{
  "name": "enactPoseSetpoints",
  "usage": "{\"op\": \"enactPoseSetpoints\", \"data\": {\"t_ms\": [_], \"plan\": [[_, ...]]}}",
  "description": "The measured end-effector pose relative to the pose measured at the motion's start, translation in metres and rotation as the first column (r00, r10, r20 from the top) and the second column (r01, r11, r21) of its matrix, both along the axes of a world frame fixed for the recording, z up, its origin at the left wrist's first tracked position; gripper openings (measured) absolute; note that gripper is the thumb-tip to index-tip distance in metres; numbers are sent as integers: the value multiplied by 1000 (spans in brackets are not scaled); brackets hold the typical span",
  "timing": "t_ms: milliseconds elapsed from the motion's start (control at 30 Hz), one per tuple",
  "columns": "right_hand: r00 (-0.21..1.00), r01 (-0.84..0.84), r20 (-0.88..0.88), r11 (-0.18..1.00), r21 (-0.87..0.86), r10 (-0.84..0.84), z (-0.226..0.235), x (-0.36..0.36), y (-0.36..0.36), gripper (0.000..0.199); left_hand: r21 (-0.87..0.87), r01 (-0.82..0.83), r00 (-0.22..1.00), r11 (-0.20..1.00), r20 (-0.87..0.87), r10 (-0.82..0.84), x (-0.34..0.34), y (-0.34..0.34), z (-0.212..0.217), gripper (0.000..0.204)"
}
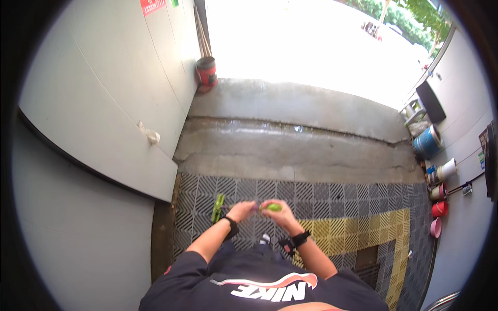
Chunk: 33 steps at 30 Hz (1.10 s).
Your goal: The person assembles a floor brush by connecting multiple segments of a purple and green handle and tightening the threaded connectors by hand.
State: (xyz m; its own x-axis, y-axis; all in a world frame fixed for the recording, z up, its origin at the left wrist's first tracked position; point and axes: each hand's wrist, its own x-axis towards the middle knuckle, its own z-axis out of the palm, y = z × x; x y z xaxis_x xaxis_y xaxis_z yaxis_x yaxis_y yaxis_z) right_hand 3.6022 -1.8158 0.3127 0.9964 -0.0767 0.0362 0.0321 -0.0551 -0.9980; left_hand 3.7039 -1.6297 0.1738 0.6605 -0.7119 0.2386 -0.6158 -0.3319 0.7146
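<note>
Both of my hands are in front of my body, closed on one tool that has a bright green head (217, 208) on a thin shaft. I cannot tell whether that head is a brush or a squeegee. My left hand (242, 210) wraps the shaft close to the head, which sticks out to the left. My right hand (282, 213) grips a green handle part (274, 207), nearly touching the left hand. A short stretch of purple shows between the two hands. Black bands circle both wrists.
Grey and yellow slotted floor tiles (316, 202) lie below, with wet concrete (290, 135) beyond. A red and black bucket (206, 71) with poles stands by the left wall. Along the right wall are a blue drum (427, 142), a red bucket (439, 209) and a pink basin (436, 227).
</note>
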Motion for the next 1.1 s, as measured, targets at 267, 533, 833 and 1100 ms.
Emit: {"op": "enactPoseSetpoints", "data": {"t_ms": [267, 533, 833, 1100], "plan": [[1000, 21, 7, 893, -450, -20, 50, -23, 39, 24, 59, 4, 964, 998, -266, 12, -57, 17, 29, 19], [993, -61, -96, 996, 62, 67, 24, 54, 188, 28, 234, -274, 913, 933, -242, 329, -15, 131, 23, 25], [995, -99, -15, 994, 34, 100, 19, 138, 412, 21, 41, -392, 892, 919, -230, 390, 60, 342, 11, 28], [986, -161, 14, 921, 354, 167, 6, 149, 443, 11, 67, -323, 934, 944, -140, 330, 78, 429, 29, 26]]}}
